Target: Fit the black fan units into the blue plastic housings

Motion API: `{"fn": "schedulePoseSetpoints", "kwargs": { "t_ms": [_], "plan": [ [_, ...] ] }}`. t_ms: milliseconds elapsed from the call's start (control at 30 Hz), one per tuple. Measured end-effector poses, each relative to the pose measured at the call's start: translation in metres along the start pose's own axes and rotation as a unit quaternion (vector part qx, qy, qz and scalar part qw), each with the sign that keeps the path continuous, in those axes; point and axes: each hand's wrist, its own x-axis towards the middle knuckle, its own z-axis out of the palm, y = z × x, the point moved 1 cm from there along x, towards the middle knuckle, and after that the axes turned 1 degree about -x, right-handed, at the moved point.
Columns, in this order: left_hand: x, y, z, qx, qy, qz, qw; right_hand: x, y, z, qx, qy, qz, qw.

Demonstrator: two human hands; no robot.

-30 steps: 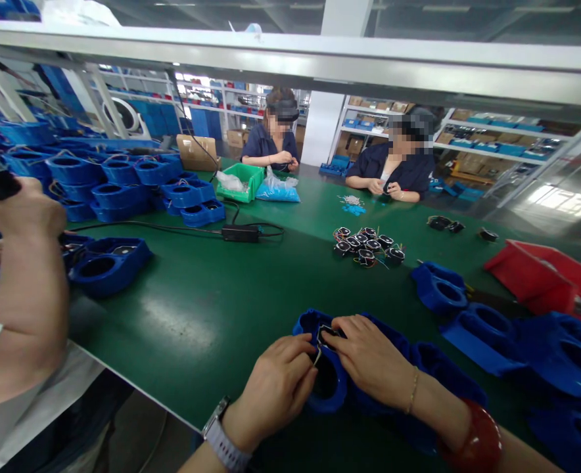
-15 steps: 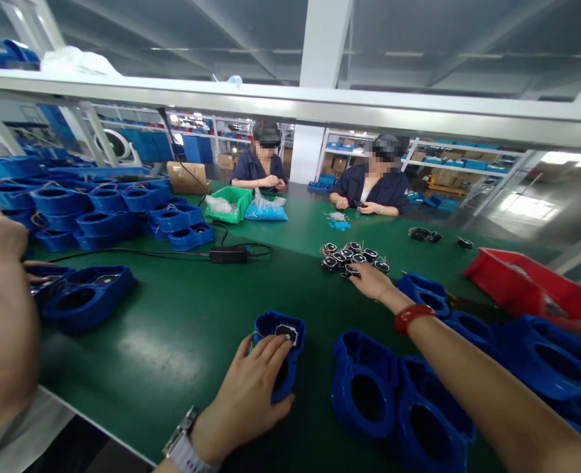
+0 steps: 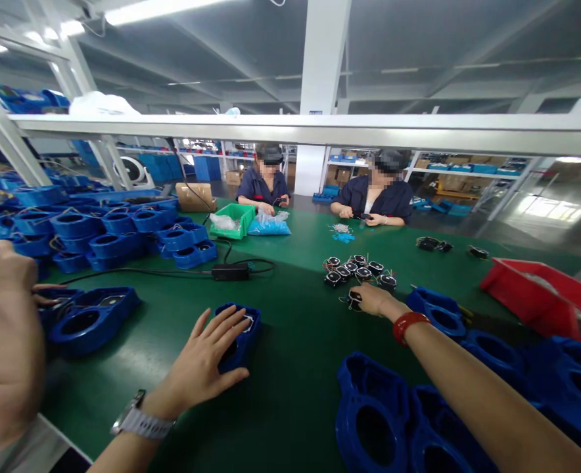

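My left hand (image 3: 202, 358) lies on a blue plastic housing (image 3: 242, 332) on the green table (image 3: 290, 368), fingers spread flat over it. My right hand (image 3: 372, 299), a red bangle on its wrist, reaches far across the table and is closed on a small black wired part (image 3: 354, 299) just in front of a cluster of several such parts (image 3: 357, 270). More blue housings (image 3: 374, 414) lie under my right forearm at the near right.
A neighbour's arm (image 3: 2, 341) fills the left edge, near another blue housing (image 3: 91, 315). Stacked blue housings (image 3: 103, 230) and a black adapter with cable (image 3: 230, 270) sit at the left. A red bin (image 3: 541, 295) is right. Two people work across the table by a green bin (image 3: 234, 220).
My left hand slid the blue housing to the left. My right hand drew back slightly from the cluster with a black part in its fingers. The camera tilted upward.
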Motion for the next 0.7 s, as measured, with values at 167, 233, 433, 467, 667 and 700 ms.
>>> {"fn": "schedulePoseSetpoints", "kwargs": {
  "t_ms": [167, 233, 433, 467, 667, 700],
  "plan": [
    [0.055, 0.058, 0.017, -0.157, 0.046, -0.047, 0.985, -0.029, -0.016, 0.003, 0.025, -0.036, -0.074, 0.996],
    [0.085, 0.078, 0.038, -0.200, -0.015, -0.072, 0.977, -0.037, -0.024, 0.003, 0.043, -0.049, -0.089, 0.994],
    [0.150, 0.113, 0.098, -0.215, -0.100, -0.100, 0.966, -0.053, -0.048, 0.015, 0.037, -0.006, -0.063, 0.997],
    [0.155, 0.116, 0.103, -0.211, -0.105, -0.103, 0.966, -0.056, -0.051, 0.018, 0.034, 0.004, -0.052, 0.998],
    [0.160, 0.119, 0.110, -0.167, -0.077, -0.153, 0.971, -0.064, -0.059, 0.026, 0.047, 0.037, -0.034, 0.998],
    [0.159, 0.119, 0.110, -0.168, -0.073, -0.159, 0.970, -0.064, -0.059, 0.026, 0.050, 0.039, -0.034, 0.997]
  ]
}}
